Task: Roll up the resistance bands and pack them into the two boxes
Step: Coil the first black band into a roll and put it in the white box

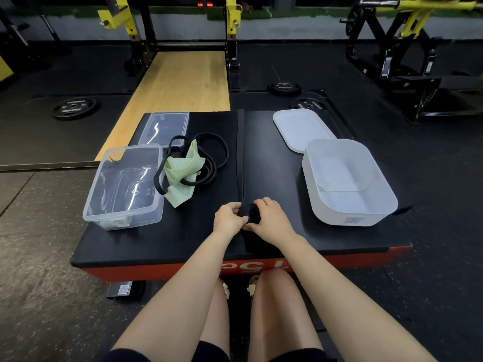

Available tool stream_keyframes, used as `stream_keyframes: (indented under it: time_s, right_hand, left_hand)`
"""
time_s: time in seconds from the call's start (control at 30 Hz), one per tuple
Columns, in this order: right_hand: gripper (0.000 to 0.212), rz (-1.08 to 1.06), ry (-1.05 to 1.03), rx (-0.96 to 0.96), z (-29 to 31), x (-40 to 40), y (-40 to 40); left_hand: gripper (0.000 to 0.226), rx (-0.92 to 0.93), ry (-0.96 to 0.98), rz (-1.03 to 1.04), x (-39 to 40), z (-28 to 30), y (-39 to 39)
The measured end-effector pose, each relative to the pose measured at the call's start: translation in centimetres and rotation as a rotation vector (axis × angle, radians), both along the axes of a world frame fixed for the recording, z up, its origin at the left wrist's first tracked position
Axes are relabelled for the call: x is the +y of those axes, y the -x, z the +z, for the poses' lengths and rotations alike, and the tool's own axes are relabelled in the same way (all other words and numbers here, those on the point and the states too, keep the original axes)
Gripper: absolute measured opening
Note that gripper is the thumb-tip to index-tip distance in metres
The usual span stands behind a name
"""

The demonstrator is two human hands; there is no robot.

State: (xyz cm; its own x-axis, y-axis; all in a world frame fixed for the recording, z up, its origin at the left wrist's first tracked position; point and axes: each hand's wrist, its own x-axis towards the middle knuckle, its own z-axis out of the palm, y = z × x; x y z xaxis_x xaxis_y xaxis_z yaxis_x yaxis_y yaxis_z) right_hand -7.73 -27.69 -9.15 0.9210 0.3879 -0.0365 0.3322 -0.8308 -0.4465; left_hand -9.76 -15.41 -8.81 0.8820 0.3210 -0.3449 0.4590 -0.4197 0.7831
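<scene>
From the head view, two hands meet at the near middle of the black tabletop (pixel 183 231). The left hand (pixel 230 218) and the right hand (pixel 271 218) are close together, both with fingers curled round one black band (pixel 241 158). Its near end is wound into a small roll (pixel 252 212) between the fingers; the rest lies flat in a straight strip running to the far edge of the tabletop.

There are two boxes. A clear box (pixel 122 186) sits at the near left, and a white box (pixel 347 184) at the right, both open. There are two lids: a clear lid (pixel 164 128) lying flat beyond the clear box, and a white lid (pixel 300 129) beyond the white box, its near corner hidden behind the box's rim.

Between the clear box and the straight strip lies a heap: one pale green band (pixel 183 171), crumpled, tangled with thin black loops (pixel 211 152). How many loops there are is hard to tell, since they overlap and pass under the green one.

Something pale shows through the near wall of the clear box, too blurred to name. Three weight plates (pixel 74 107) lie on the floor beyond; one on the far right is partly cut off by the tabletop. The red side of the platform carries lettering, partly hidden by the arms.
</scene>
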Motion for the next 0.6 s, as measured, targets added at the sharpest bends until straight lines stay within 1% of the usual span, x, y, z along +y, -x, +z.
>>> stream_keyframes:
  time_s: [0.07,0.13,0.2,0.3,0.4,0.5,0.6]
  right_hand:
    - [0.071,0.059,0.016,0.048,0.4,-0.4,-0.6]
    - [0.075,0.120,0.047,0.105,0.8,-0.9,-1.2]
    - [0.078,0.182,0.075,0.152,1.2,-1.1,-1.8]
    - [0.078,0.252,0.099,0.183,2.2,-1.3,-2.3]
    - [0.079,0.281,0.129,0.216,2.8,-1.2,-2.8]
    - [0.082,0.293,0.150,0.232,2.9,-0.8,-3.3]
    - [0.088,0.250,0.105,0.239,2.4,-0.9,-2.9]
  left_hand:
    - [0.052,-0.002,0.014,0.011,0.1,-0.2,0.2]
    - [0.044,-0.016,0.013,0.028,0.2,-0.2,0.4]
    - [0.034,-0.032,-0.016,0.045,0.3,-0.2,0.5]
    - [0.027,-0.015,-0.063,0.057,0.3,-0.2,0.5]
    - [0.019,0.023,-0.042,0.092,0.4,-0.4,0.5]
    - [0.015,0.046,-0.068,0.102,0.3,-0.3,0.2]
    - [0.014,0.063,-0.074,0.099,0.3,-0.2,-0.1]
